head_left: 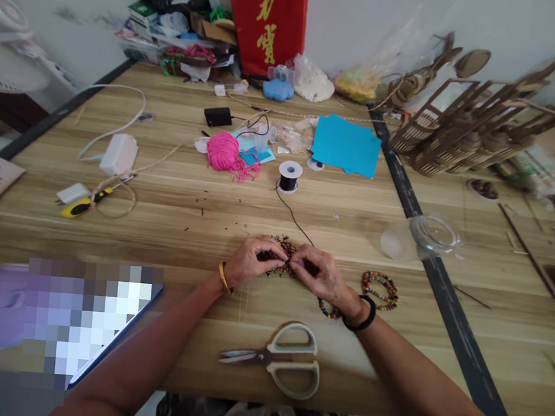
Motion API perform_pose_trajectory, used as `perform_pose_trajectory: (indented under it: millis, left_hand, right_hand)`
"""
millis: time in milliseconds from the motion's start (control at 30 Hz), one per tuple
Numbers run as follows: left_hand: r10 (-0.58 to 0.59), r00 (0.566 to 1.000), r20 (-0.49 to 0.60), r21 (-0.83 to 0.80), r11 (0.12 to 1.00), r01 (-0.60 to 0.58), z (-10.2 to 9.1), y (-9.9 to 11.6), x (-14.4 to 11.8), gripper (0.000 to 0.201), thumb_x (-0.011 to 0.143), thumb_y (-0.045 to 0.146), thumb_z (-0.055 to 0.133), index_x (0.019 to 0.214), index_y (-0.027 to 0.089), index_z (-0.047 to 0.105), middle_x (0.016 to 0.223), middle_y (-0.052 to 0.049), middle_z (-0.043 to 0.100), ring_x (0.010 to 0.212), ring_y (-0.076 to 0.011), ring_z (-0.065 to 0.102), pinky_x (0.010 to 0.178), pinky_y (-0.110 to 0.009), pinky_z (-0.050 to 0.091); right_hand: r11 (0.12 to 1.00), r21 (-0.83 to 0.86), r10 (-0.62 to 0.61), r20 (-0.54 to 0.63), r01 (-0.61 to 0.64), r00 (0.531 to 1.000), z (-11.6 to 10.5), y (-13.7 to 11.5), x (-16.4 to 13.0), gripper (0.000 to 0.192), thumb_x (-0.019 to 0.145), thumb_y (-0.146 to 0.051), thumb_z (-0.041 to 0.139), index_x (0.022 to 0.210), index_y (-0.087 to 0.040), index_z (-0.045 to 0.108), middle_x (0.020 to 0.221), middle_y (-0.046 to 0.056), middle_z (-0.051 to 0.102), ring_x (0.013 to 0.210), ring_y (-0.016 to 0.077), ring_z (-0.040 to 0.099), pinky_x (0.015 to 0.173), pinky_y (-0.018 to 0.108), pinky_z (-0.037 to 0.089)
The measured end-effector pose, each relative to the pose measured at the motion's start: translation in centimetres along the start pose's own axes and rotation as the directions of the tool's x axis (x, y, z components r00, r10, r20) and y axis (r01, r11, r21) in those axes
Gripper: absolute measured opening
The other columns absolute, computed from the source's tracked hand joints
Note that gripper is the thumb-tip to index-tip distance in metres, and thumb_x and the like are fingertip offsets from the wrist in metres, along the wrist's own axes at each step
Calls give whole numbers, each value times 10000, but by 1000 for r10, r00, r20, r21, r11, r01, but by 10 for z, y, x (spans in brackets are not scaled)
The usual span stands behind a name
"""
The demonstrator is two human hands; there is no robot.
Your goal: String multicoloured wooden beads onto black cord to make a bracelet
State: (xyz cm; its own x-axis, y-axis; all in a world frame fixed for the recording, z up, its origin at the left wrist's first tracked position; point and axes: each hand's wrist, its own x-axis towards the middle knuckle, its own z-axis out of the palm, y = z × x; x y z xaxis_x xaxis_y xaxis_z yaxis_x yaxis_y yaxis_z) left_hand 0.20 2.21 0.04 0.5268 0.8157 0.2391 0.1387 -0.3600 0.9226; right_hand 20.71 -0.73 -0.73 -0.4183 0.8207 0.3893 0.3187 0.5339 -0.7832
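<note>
Over a pile of small multicoloured beads (279, 273), my two hands meet fingertip to fingertip. My left hand (257, 258) is closed in a pinch, and what lies between its fingertips is too small to make out. Thin black cord (292, 213) runs from a white-flanged spool (289, 177) to my right hand (318, 272), whose thumb and finger are pinched on it. Below my right wrist a strung length of beads (328, 309) shows in part. Coiled bead strings (380, 290) lie just right of that wrist.
White-handled scissors (292, 361) lie near the front edge. Farther back are pink yarn (223, 151), blue sheets (346, 145) and a yellow cutter (76, 207). A clear plastic roll (434, 234) and bamboo models (460, 142) stand at the right; a lit screen (105, 322) is at lower left.
</note>
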Motion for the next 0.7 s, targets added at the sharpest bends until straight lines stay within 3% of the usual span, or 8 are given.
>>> perform_pose_trajectory:
  millis: [500, 700]
  left_hand:
    - [-40, 999, 9, 9, 999, 40, 1, 0, -1, 59, 756, 178, 715, 794, 138, 733, 782, -73, 734, 749, -168, 663, 757, -294, 522]
    - [5, 1000, -4, -2, 1000, -5, 2, -1, -1, 56, 761, 178, 714, 791, 135, 732, 789, -75, 739, 760, -170, 671, 758, -290, 519]
  right_hand:
    - [1000, -8, -5, 12, 5, 1000, -1, -1, 0, 119, 920, -249, 555, 844, -177, 611, 736, 42, 614, 627, 132, 539, 564, 249, 417]
    - [999, 45, -14, -5, 14, 1000, 1, 2, -2, 119, 901, -288, 613, 878, -171, 621, 763, 45, 642, 668, 133, 583, 602, 242, 464]
